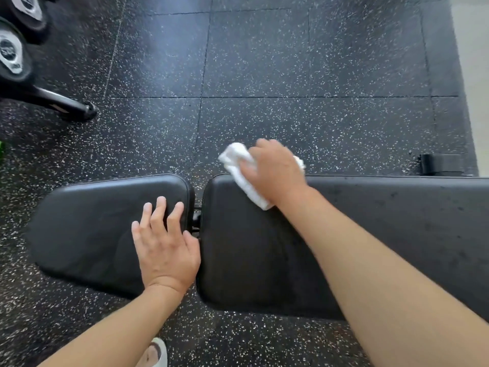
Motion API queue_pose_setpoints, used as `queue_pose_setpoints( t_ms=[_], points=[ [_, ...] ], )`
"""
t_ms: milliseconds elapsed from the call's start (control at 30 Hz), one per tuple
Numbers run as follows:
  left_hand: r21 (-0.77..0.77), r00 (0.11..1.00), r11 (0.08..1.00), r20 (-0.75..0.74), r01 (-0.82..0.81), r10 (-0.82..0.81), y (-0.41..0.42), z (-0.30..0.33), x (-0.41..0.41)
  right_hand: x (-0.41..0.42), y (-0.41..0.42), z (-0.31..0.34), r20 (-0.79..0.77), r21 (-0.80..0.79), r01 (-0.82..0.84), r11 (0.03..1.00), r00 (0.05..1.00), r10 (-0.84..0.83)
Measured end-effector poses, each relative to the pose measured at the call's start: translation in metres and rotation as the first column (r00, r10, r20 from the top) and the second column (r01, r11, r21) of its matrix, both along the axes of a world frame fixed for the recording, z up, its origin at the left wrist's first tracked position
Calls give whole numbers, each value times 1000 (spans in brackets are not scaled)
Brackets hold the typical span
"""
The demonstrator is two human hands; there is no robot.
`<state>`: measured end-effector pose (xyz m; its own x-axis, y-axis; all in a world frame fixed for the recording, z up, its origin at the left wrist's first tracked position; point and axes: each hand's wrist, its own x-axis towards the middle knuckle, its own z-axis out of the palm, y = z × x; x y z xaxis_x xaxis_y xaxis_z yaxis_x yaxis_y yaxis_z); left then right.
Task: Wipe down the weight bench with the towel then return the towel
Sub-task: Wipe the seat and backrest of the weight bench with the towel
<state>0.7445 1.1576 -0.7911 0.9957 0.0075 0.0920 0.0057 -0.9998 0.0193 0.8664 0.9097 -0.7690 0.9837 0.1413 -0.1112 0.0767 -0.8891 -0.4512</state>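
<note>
A black padded weight bench (pixel 383 234) runs across the lower half of the view, with a short seat pad (pixel 87 226) on the left and a long back pad on the right, split by a narrow gap. My right hand (pixel 275 170) grips a bunched white towel (pixel 238 165) and presses it on the far left corner of the long pad. My left hand (pixel 165 247) lies flat, fingers spread, on the right end of the seat pad. Part of the towel is hidden under my right hand.
Dark speckled rubber floor tiles (pixel 264 75) stretch beyond the bench. A rack foot (pixel 66 104) and dumbbells (pixel 13 54) stand at the far left. A small black bench part (pixel 439 164) pokes out at the far right. My sandalled foot (pixel 156 353) shows at the bottom.
</note>
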Motion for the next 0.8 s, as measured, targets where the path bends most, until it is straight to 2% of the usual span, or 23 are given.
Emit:
queue_pose_setpoints(
  t_ms=[100,200,300,467,633,733,800],
  points=[
    [-16,1000,1000,7,7,-7,1,0,-2,-13,-84,7,-191,-109,50,993,979,-70],
    [-24,1000,1000,8,4,-4,-1,0,-1,-23,-121,10,-237,-130,109,985,962,-138],
    [-33,1000,999,1,7,-7,1,-2,1,-13,-96,5,-254,-121,72,990,962,-101],
    [-34,1000,999,-12,18,-19,1,-1,0,22,22,10,-270,-15,-88,996,959,81],
    [-39,1000,999,-16,2,-3,2,-2,2,34,100,9,-183,-88,-287,954,946,267],
    [-36,1000,999,-4,19,-19,1,-3,2,32,85,11,-187,-33,-257,966,951,247],
    [-36,1000,999,3,20,-20,2,-4,2,31,56,13,-278,40,-152,988,948,157]
  ],
)
